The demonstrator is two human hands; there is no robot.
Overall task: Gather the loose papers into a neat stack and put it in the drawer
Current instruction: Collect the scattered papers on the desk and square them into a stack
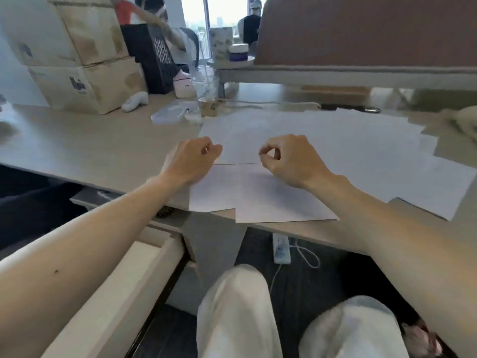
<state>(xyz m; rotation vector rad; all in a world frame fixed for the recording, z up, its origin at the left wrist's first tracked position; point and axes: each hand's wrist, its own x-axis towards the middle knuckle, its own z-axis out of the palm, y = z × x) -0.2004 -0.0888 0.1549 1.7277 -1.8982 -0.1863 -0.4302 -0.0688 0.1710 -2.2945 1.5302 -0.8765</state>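
Note:
Several loose white papers [348, 151] lie spread and overlapping across the beige desk [90, 148], from the front edge to the right. My left hand [193, 158] and my right hand [286, 158] hover close together over the nearest sheets [258, 197], fingers curled with thumb and forefinger pinched; whether either grips a sheet's edge is unclear. A white drawer [124, 285] stands pulled out under the desk at lower left, below my left forearm.
Cardboard boxes [85, 60] are stacked at the back left beside a black crate [154, 58]. A clear plastic cup [206, 96] and small items stand behind the papers. A power strip [281, 249] with cables lies on the floor. People sit in the background.

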